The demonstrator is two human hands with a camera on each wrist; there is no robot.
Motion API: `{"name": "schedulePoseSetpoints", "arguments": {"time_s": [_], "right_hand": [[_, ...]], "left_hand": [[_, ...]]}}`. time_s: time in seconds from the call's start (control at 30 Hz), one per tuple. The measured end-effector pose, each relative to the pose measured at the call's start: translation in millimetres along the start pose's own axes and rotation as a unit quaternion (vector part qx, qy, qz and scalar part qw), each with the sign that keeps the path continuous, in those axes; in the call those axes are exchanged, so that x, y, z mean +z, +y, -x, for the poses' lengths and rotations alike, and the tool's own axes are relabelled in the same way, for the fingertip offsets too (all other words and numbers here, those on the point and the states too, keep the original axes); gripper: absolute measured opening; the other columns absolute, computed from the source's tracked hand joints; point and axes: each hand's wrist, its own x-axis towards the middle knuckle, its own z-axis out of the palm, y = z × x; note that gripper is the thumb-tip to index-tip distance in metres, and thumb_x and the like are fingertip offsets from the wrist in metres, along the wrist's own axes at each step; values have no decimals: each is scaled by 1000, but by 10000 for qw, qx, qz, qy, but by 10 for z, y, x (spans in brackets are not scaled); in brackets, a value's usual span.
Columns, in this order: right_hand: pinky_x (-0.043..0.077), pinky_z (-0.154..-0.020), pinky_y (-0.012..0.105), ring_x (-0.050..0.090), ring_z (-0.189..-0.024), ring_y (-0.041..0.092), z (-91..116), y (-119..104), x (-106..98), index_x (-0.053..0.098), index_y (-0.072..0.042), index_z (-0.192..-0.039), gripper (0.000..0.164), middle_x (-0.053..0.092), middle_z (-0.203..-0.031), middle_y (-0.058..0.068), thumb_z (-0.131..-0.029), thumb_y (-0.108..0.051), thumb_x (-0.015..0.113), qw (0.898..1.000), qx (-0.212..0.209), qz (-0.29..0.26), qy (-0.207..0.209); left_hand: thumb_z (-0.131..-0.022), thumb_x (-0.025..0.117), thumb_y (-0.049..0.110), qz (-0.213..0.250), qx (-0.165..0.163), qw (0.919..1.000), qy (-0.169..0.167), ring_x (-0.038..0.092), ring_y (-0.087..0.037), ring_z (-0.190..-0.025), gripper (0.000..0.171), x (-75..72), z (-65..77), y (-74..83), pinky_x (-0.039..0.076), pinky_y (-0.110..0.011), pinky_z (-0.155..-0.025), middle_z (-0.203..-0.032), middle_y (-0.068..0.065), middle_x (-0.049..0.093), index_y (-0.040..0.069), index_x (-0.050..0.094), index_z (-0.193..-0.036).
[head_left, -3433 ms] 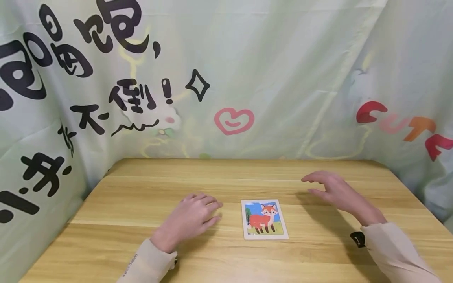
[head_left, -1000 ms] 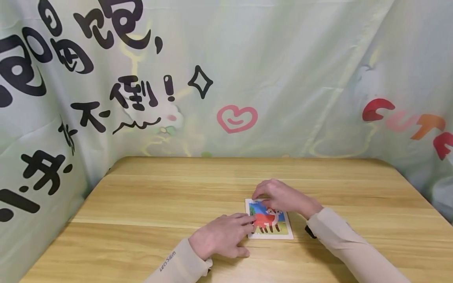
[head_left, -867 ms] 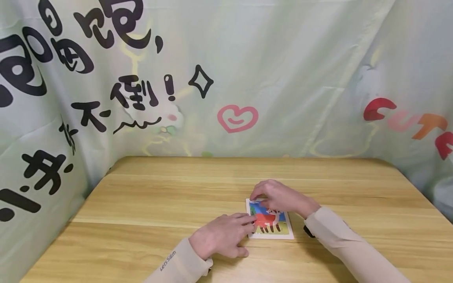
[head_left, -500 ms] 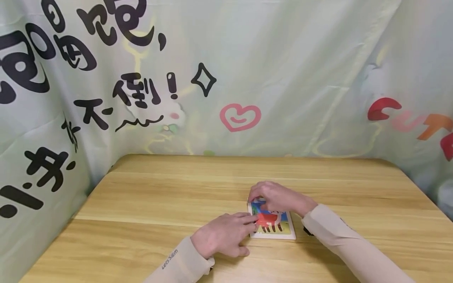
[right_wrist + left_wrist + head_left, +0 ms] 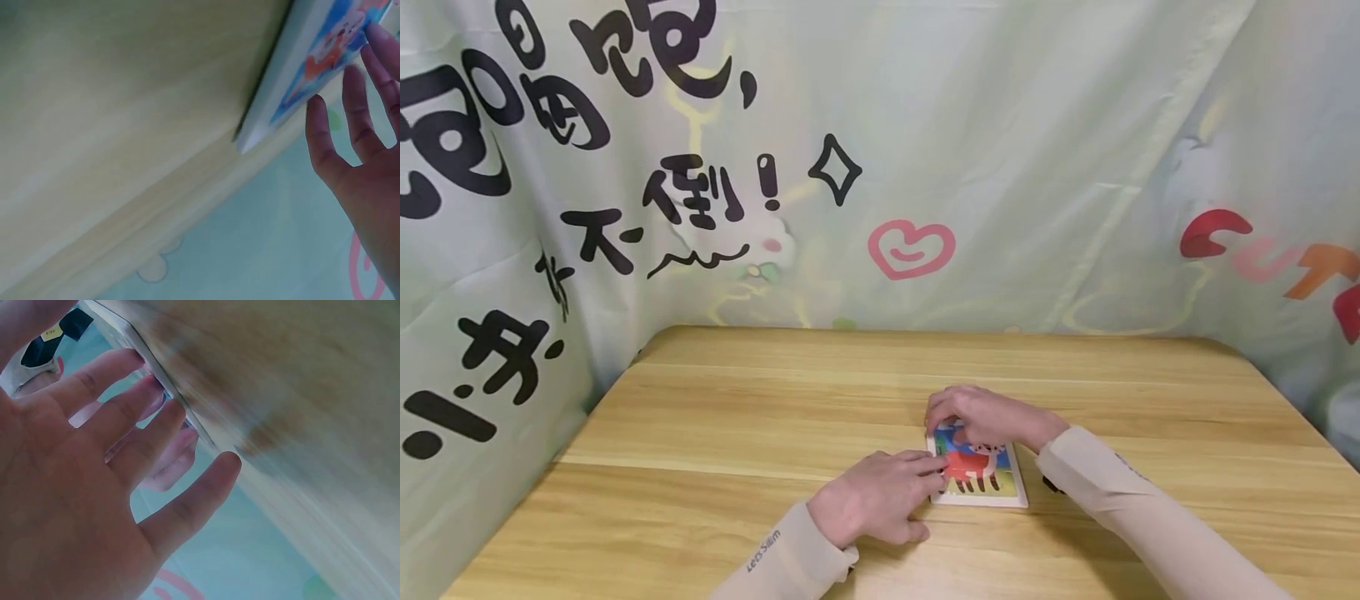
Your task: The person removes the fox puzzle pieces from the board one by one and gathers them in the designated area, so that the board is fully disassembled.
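Observation:
A flat, white-bordered fox picture board (image 5: 977, 487) lies on the wooden table, right of centre. The fox's face is partly covered by my right hand (image 5: 981, 415). That hand reaches over the top edge, its fingertips at the upper left corner and its thumb over the blue sky. In the right wrist view, its fingers (image 5: 355, 106) are spread and lightly bent against the board's edge. My left hand (image 5: 880, 498) rests at the board's left side, with extended fingertips on the border. The left wrist view shows its fingers (image 5: 194, 506) spread along the thin edge.
The wooden table (image 5: 700, 417) extends around the board on every side. Behind it hangs a pale curtain (image 5: 1037, 167) with black characters and a pink heart. A dark band (image 5: 1051, 485) shows at the right wrist.
Both hands came in from either side to the board, left at its left edge, right at its top left. Over the last second they have barely moved; the head view has shifted slightly.

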Motion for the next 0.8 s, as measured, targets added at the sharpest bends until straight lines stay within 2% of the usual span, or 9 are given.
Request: {"name": "schedulePoseSetpoints", "arguments": {"time_s": [0.1, 0.27, 0.47, 0.8], "right_hand": [[50, -100, 47, 60, -110, 18, 7, 17, 18, 77, -13, -102, 35, 67, -114, -2, -82, 15, 71, 9998, 50, -169, -46], [49, -101, 48, 58, -110, 16, -1, 47, 21, 77, -14, -102, 37, 66, -113, -4, -82, 16, 69, 9994, -6, -334, -48], [49, -101, 46, 57, -108, 14, -25, 60, 29, 77, -14, -101, 42, 64, -112, -6, -79, 20, 66, 9991, -198, -359, -71], [50, -100, 44, 55, -105, 15, -45, 22, 7, 77, -13, -97, 43, 61, -109, -6, -77, 23, 63, 9991, -67, -362, -198]], "left_hand": [[-90, 73, 48, 36, -7, 10000, 2, 37, -12, -144, 65, 3, -15, 0, 46, -36, -105, -160, 8, 37, 24, 54, -148], [-90, 74, 47, 115, -19, 9999, -37, 36, -12, -145, 65, -7, -21, -8, 45, -36, -106, -160, 8, 36, 24, 54, -147], [-91, 74, 45, 222, 60, 9997, -32, 37, -13, -144, 60, -5, -12, -19, 46, -37, -105, -160, 8, 37, 23, 57, -145], [-90, 75, 45, 249, 51, 9997, -23, 36, -13, -144, 63, -1, -13, -25, 45, -36, -106, -160, 7, 36, 23, 56, -146]]}}
